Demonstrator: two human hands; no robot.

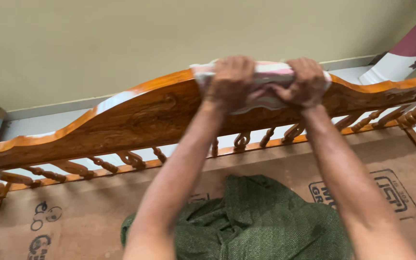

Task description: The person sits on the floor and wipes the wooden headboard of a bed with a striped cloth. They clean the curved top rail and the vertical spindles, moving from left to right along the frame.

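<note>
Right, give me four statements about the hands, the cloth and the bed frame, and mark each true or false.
1. Both hands, left hand and right hand, press a pale striped cloth onto the carved orange-brown wooden headboard. True.
2. The crumpled dark green fabric hangs over the headboard. False: it lies on the brown board base below.
3. The headboard has turned spindles under its curved rail. True.
4. The left hand is free of the cloth. False: its grip is closed on it.

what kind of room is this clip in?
Likely a home bedroom: a carved wooden headboard with turned spindles, a bare plywood bed base holding a crumpled green blanket, and a plain painted wall behind.
</note>
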